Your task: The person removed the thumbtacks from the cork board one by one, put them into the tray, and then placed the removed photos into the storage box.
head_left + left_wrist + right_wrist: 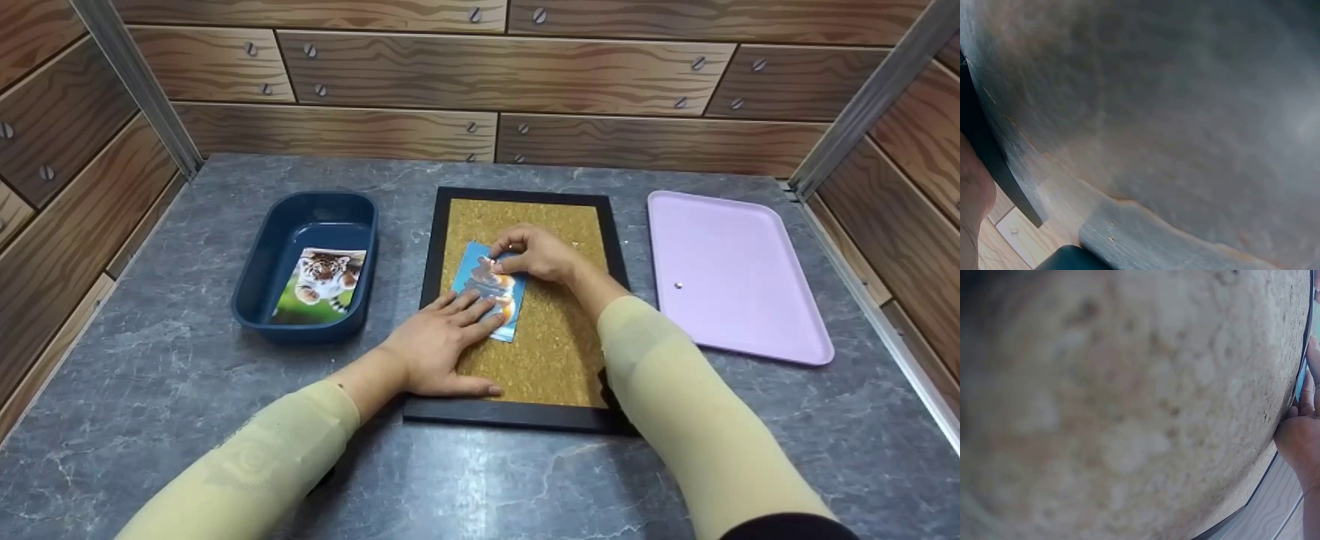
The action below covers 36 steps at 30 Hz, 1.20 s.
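A picture card with a blue background lies on the cork board, which has a black frame. My left hand is spread flat, its fingers pressing on the card's lower part and its thumb on the cork. At the card's upper part, my right hand has thumb and forefinger brought together on a small silvery pin, mostly hidden between the fingertips. The right wrist view shows this hand at its edge, low over the cork. Only a bit of the left hand enters the left wrist view.
A dark blue bin at the left holds a tiger picture card. At the right lies a pink tray with one small silvery piece on it. Wood-patterned walls enclose the grey table.
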Motion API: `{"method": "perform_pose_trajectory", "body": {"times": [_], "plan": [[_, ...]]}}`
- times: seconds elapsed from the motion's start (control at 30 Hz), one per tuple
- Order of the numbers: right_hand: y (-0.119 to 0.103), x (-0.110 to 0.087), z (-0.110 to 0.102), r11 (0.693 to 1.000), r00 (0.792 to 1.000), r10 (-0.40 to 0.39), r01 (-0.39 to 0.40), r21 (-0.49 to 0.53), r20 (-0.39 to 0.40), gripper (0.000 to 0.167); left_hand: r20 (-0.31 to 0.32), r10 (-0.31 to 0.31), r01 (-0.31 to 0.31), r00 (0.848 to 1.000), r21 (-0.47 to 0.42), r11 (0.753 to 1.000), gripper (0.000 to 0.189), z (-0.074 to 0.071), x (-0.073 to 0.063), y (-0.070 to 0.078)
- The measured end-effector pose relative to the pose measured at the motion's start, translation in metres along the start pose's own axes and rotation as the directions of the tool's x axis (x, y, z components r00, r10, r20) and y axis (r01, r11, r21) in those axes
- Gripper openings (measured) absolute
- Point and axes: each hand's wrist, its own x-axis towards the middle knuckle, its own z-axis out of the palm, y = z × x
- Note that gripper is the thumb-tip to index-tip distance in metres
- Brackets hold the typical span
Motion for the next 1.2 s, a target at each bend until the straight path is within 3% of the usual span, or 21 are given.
{"method": "perform_pose_trajectory", "body": {"times": [1.2], "plan": [[-0.0014, 0.0001, -0.0013, 0.998, 1.000, -0.021, 0.020, -0.053, -0.013, 0.024, 0.002, -0.001, 0.002, 1.000, -0.012, 1.000, 0.102, 0.0008, -0.0004, -0.0004]]}}
